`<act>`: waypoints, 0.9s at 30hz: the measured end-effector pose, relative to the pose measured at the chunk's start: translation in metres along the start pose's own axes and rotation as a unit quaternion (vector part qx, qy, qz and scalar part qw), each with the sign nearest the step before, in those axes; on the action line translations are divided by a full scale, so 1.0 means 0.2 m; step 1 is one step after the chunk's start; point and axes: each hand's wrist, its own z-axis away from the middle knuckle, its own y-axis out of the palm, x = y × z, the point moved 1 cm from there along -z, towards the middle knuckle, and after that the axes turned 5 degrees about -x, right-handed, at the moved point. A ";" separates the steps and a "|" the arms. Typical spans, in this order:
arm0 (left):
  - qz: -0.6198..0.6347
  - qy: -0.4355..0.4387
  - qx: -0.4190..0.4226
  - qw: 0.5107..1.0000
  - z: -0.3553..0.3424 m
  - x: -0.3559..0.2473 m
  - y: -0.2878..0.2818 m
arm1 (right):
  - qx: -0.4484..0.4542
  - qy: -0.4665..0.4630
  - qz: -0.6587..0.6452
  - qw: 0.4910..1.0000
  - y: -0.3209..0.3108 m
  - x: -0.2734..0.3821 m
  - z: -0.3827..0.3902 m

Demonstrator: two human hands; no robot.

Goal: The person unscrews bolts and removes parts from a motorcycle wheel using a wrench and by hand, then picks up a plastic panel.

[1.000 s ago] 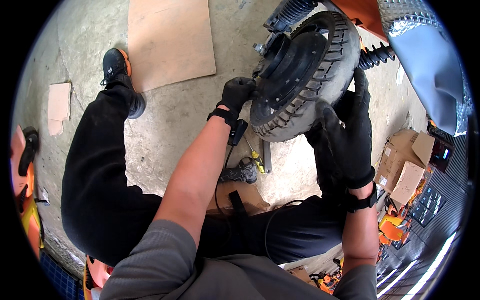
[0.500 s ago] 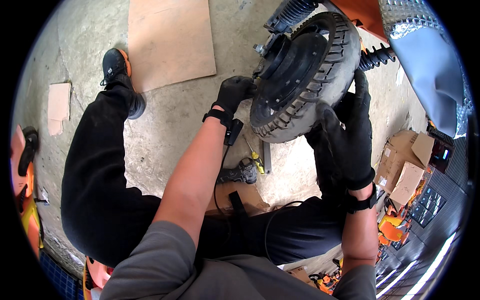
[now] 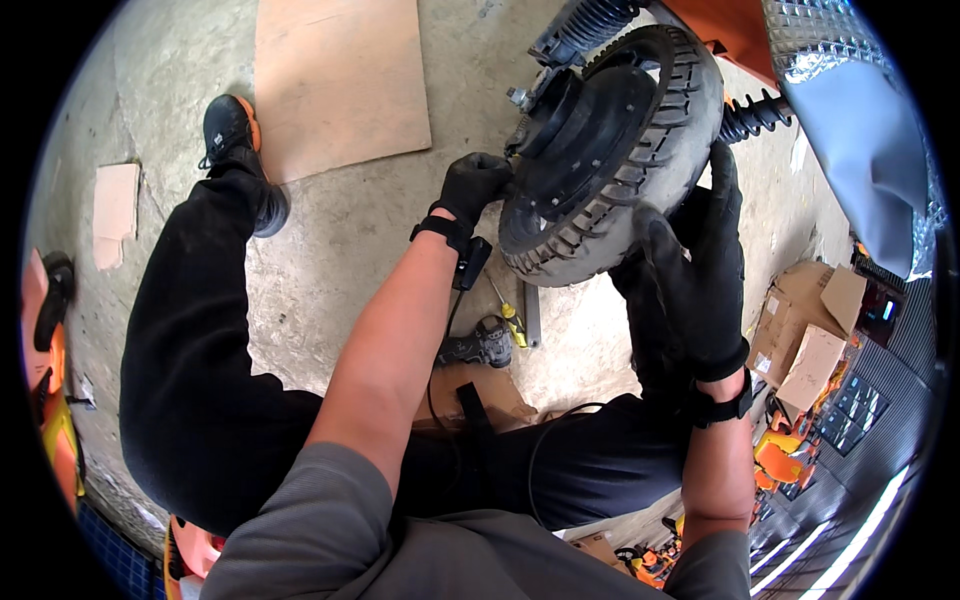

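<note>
My left hand [image 3: 472, 185], in a black glove, is curled at the left side of a wheel's black hub [image 3: 585, 130], pinching something too small to make out near a little spring and bolt [image 3: 518, 97]. The grey treaded tyre [image 3: 580, 260] sits tilted on coil shock absorbers [image 3: 755, 118]. My right hand [image 3: 700, 275], also gloved, has its fingers extended along the tyre's right side, thumb apart. Below the wheel lie a yellow-handled screwdriver [image 3: 513, 322], a dark metal bar [image 3: 532, 315] and a black power tool [image 3: 480, 345], which is partly hidden by my left forearm.
A large cardboard sheet [image 3: 340, 70] and a smaller piece [image 3: 116, 205] lie on the floor. An orange panel [image 3: 725, 30] and silver padded sheeting [image 3: 850, 140] hang upper right. Cardboard boxes [image 3: 810, 340] stand at right; orange machines [image 3: 55, 370] edge the left.
My left hand and wrist shift slightly back and forth beside the hub. My right hand and the wheel stay almost where they were.
</note>
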 end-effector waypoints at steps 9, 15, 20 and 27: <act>0.071 -0.022 0.018 0.997 -0.01 -0.07 -0.07 | -0.009 -0.003 -0.010 1.000 0.01 -0.01 0.00; 0.054 -0.111 -0.005 0.992 -0.03 -0.06 -0.04 | 0.000 0.006 -0.011 1.000 0.00 0.00 0.00; 0.072 -0.031 0.026 0.997 -0.07 0.01 -0.09 | -0.011 -0.009 0.013 1.000 0.01 0.00 0.00; 0.054 -0.067 -0.049 0.995 0.01 -0.14 -0.04 | -0.015 -0.018 0.021 1.000 0.00 0.00 0.00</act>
